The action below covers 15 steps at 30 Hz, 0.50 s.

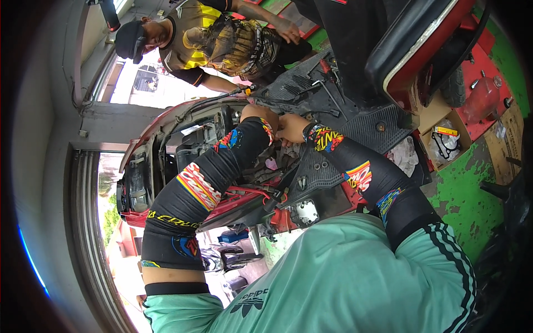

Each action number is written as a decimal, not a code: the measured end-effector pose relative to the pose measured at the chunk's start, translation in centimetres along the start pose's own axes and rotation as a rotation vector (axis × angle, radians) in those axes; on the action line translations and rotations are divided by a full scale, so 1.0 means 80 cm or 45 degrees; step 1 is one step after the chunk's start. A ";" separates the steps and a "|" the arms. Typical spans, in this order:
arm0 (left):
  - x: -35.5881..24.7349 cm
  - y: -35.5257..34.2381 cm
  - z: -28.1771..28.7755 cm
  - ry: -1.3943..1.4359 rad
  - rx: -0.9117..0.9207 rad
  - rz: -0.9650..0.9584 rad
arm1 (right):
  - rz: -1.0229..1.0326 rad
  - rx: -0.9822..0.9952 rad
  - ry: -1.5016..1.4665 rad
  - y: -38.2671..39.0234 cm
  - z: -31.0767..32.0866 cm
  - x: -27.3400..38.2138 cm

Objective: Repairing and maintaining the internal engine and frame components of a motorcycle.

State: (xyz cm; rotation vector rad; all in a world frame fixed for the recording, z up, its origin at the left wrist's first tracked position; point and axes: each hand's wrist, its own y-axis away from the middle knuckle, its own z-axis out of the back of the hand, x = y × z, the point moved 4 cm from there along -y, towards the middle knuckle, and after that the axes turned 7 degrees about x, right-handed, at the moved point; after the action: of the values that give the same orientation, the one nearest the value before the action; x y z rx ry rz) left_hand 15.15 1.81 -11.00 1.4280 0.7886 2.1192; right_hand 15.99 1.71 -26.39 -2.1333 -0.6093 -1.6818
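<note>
Both my hands are close together over the opened front of a red scooter [152, 130], where wires and inner parts lie exposed. My left hand [259, 113] reaches in with its back toward me; its fingers are hidden. Beside it, my right hand [291, 128] has its fingers curled and pressed together. Whatever they grip is too small or covered to make out. Just right of my hands lies the scooter's black ribbed floorboard [319, 147], with small round metal parts on it. Below them run red wires [252, 191].
Across the scooter a person in a cap [205, 41] leans in, one hand near the front. An L-shaped hex key [332, 99] and a red-handled tool [326, 66] lie on the floorboard. At right are the raised seat section [425, 41] and a cardboard box [452, 119] with bagged parts.
</note>
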 end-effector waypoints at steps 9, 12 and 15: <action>0.002 -0.004 0.000 -0.029 -0.026 -0.034 | -0.031 -0.005 0.015 0.008 0.000 0.007; -0.003 -0.005 -0.005 -0.043 0.055 -0.074 | -0.041 -0.017 -0.037 0.006 0.000 0.007; -0.007 -0.004 -0.006 -0.068 0.068 -0.101 | 0.000 -0.040 0.279 0.003 -0.001 0.007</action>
State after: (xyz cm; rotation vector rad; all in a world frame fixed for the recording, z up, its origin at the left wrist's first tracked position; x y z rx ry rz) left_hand 14.88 1.56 -11.72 1.4498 0.8727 2.0070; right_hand 16.16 1.52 -25.81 -1.9326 -0.5217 -1.9035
